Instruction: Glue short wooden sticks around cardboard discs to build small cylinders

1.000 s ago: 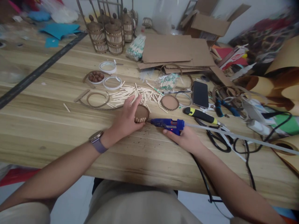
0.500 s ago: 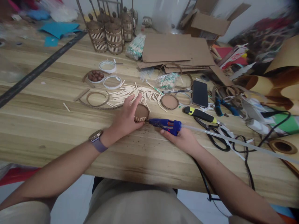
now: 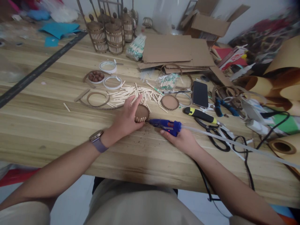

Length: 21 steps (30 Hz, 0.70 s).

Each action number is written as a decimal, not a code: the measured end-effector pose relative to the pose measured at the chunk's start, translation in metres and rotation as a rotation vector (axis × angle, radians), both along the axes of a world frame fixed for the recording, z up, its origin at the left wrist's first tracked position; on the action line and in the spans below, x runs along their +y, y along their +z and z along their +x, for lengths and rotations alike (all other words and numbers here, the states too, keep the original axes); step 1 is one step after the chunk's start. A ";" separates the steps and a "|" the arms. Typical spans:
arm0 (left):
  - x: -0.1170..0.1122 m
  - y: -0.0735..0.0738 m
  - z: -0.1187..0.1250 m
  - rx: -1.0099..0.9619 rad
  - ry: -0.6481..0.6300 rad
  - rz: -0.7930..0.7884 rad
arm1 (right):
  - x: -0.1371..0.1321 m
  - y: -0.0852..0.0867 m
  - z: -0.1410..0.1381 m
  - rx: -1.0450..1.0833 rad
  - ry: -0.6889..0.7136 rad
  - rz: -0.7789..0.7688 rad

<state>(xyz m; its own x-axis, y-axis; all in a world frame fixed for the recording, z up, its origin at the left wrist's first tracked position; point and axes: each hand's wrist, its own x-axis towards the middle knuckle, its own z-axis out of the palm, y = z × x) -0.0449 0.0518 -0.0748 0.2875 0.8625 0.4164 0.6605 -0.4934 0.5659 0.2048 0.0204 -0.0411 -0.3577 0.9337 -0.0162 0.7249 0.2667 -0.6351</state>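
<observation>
My left hand (image 3: 129, 116) grips the left side of a round brown cardboard disc (image 3: 142, 112) with a ridged rim, thumb at the near edge and fingers at the far edge. A short row of pale sticks stands along the disc's near inner edge. In my right hand (image 3: 185, 140) is a blue hot glue gun (image 3: 167, 125), its red light lit and a long clear glue stick running out of its back. The gun's nozzle points left and meets or almost meets the disc's near right rim. Just beyond lies a pile of loose wooden matchsticks (image 3: 133, 93).
A second rimmed disc (image 3: 170, 102), a phone (image 3: 200, 93), a utility knife (image 3: 200, 114) and black scissors (image 3: 217, 140) lie to the right. Tape rolls (image 3: 112, 82) and a cardboard strip coil (image 3: 97, 99) are left. Cardboard sheets (image 3: 168, 50) and stick-covered lanterns (image 3: 114, 37) stand behind. A black cord trails right.
Both hands, the disc and the glue gun hold nearly the same place. Only a very slight shift of the whole view shows.
</observation>
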 end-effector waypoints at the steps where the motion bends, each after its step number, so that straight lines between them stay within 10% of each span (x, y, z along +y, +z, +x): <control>1: 0.000 0.000 0.000 0.004 0.000 -0.003 | 0.000 0.000 0.000 -0.002 -0.001 0.004; 16: -0.001 0.001 0.000 0.039 0.012 0.004 | -0.001 0.000 -0.003 0.105 -0.098 -0.052; 21: -0.001 0.000 0.000 0.037 0.005 0.003 | 0.007 0.012 0.010 0.428 -0.222 -0.473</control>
